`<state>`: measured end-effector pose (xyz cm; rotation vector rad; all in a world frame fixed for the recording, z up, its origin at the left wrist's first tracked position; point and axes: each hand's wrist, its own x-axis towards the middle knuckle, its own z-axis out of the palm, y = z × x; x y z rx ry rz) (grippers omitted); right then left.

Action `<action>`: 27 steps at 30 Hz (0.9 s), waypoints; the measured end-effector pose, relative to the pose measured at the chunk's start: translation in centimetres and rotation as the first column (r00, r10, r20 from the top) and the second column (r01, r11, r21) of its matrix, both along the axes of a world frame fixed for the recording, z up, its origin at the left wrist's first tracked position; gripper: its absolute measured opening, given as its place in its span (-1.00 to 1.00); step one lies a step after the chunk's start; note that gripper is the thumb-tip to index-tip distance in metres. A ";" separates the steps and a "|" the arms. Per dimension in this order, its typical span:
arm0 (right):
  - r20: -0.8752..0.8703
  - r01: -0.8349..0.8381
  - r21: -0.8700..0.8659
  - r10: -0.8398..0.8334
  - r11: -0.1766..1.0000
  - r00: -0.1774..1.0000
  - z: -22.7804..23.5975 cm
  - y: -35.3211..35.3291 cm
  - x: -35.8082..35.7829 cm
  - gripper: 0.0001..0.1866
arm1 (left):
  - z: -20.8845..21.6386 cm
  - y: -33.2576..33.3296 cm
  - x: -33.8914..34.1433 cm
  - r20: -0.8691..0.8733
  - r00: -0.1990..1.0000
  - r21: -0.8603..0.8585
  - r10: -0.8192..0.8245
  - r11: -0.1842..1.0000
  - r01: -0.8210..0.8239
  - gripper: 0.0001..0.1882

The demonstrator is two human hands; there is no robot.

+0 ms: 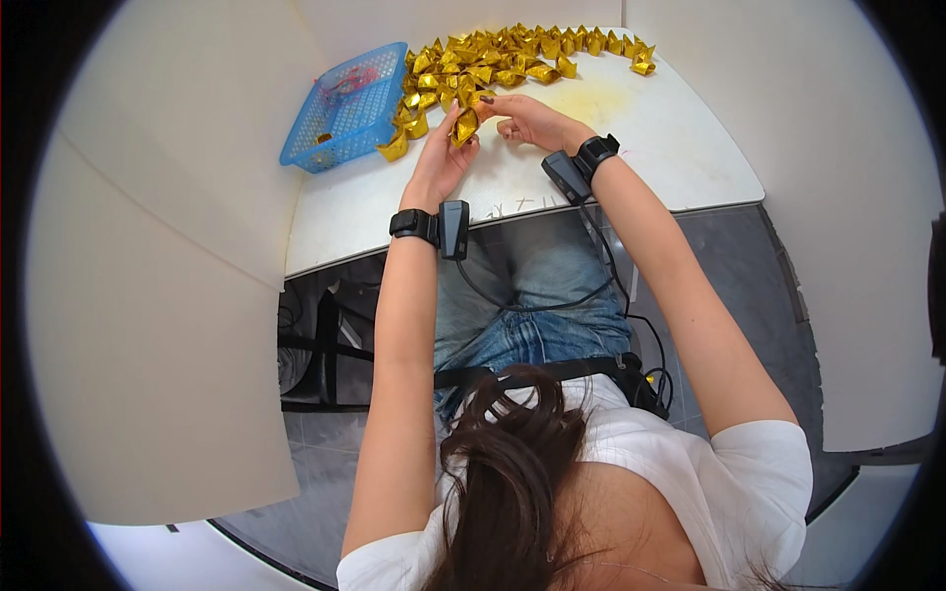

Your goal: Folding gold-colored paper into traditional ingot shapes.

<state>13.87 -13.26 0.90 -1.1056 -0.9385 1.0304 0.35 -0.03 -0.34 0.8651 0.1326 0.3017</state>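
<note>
Dark hair (512, 443) nearest my lens; gold folded piece (464, 127) gripped in left hand (443, 165).
I see the piece over the white table (650, 148), near side of the gold pile (483, 59), long axis pointing mostly away from the body. Left hand nearer, fingers upward around it; right hand (537, 120) angled inward from the right, index at its far end, pinch or contact: can't tell.

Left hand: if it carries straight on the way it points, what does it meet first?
Probably the pile of gold folded pieces just beyond the left hand; its height above the white table is unclear, so it might pass over them.
</note>
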 end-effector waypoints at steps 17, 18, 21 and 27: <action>-0.259 -0.099 0.099 0.122 0.990 0.958 -0.4 -0.1 0.5 -0.83 | 0.3 -0.2 -0.6 0.158 0.985 -0.160 -0.070 0.982 0.096 -0.69; -0.259 -0.098 0.101 0.121 0.990 0.958 -0.5 -0.2 0.6 -0.83 | 0.2 -0.2 -0.6 0.177 0.981 -0.138 -0.085 0.984 0.110 -0.69; -0.254 -0.129 0.144 0.163 0.981 0.954 -0.6 -0.1 0.7 -0.78 | 0.0 -0.2 -0.6 0.208 0.972 -0.084 -0.106 0.988 0.126 -0.71; -0.263 -0.135 0.156 0.173 0.978 0.949 -0.8 0.0 1.0 -0.78 | -0.2 -0.3 -0.4 0.232 0.963 0.006 -0.138 0.990 0.140 -0.68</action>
